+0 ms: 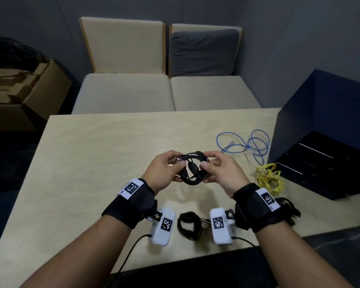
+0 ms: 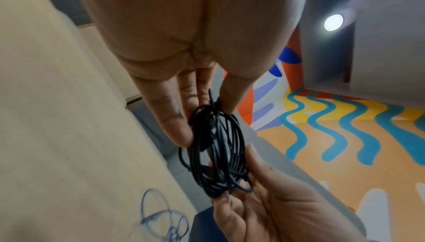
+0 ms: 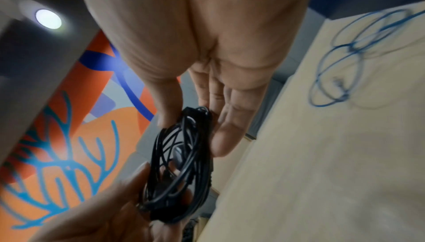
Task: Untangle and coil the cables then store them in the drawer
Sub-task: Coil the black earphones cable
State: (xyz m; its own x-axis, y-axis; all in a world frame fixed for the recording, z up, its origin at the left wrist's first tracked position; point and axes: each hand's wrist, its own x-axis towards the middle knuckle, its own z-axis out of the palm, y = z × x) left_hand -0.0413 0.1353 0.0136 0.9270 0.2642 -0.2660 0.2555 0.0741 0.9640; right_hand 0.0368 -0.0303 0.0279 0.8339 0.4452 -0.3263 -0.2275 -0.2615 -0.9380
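Left hand (image 1: 164, 172) and right hand (image 1: 221, 173) each pinched one side of the black coiled cable (image 1: 192, 179), above the surface (image 1: 112, 152). Blue cable (image 1: 243, 144) lay at 2 o'clock and yellow cable (image 1: 268, 179) at 3 o'clock, beside the drawer unit (image 1: 324, 113).

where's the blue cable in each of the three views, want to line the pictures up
head: the blue cable lies right of centre, in loose loops on the table.
left wrist: the blue cable is at the bottom left, blurred.
right wrist: the blue cable is at the upper right.
shared landmark: the black cable coil, near the middle of every view.
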